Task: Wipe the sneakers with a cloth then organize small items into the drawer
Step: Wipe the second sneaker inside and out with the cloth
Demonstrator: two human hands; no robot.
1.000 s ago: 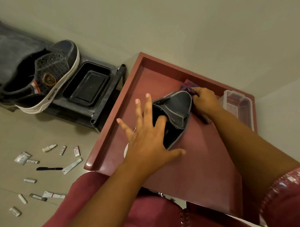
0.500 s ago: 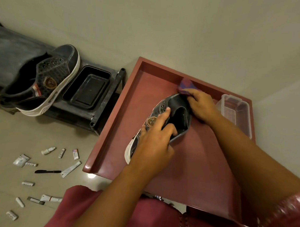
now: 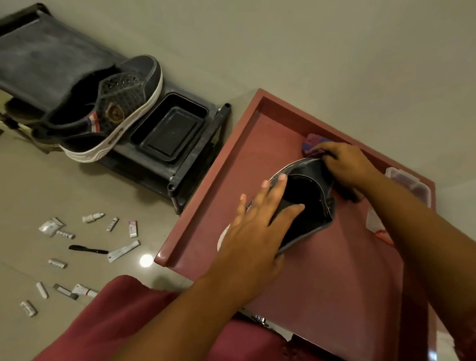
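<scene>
- The sneaker [image 3: 306, 204] lies inside the red drawer [image 3: 202, 233], heel opening up, roughly mid-drawer and clear of the raised walls on every side.
- The left hand [image 3: 252, 235] rests on the sneaker with fingers [image 3: 278, 185] straight and spread, palm over the forefoot, thumb reaching toward the dark heel opening; nothing is gripped.
- The right hand [image 3: 345, 165] has its fingers curled round a purple-and-red cloth [image 3: 312, 142], pressed at the sneaker's far end, just beside the drawer's back wall.
- A clear plastic box [image 3: 409, 183] sits in the drawer's far right corner, partly hidden by the right forearm.
- Bare drawer floor lies open near the front lip and along the left wall.
- The second sneaker [image 3: 112, 114] sits on a low dark rack [image 3: 194, 151] on the floor, its toe overhanging a black tray [image 3: 170, 129] beside it.
- Small items [image 3: 89, 245] — tubes, sachets, a dropper bottle, a black pen — are scattered over the tiled floor, left of the drawer's front corner and well apart from it.
- A maroon-clad knee [image 3: 118, 316] fills the space under the drawer's front edge.
</scene>
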